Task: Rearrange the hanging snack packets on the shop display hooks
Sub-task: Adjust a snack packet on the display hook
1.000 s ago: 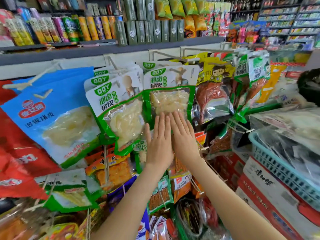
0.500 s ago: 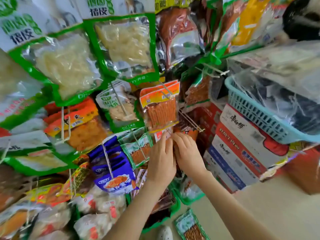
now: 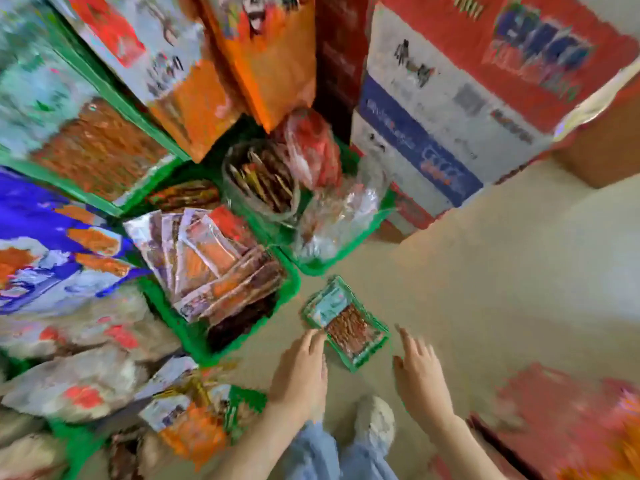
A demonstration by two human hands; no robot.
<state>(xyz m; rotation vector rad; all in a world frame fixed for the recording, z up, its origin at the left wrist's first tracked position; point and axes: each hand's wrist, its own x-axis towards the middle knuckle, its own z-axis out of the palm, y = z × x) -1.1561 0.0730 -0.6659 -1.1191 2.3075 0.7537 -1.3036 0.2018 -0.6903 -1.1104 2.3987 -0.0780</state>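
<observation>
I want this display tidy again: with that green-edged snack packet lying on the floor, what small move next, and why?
Probably pinch the green-edged clear snack packet with the left hand and lift it. It lies flat on the beige floor, off any hook; that hand seems to reach its edge, while the right hand hovers beside it, open.

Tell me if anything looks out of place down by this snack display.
Yes: one green-edged snack packet lies flat on the floor, outside the green trays and not hanging. The left hand reaches its edge; the right hand is spread open beside it, not touching.
</observation>
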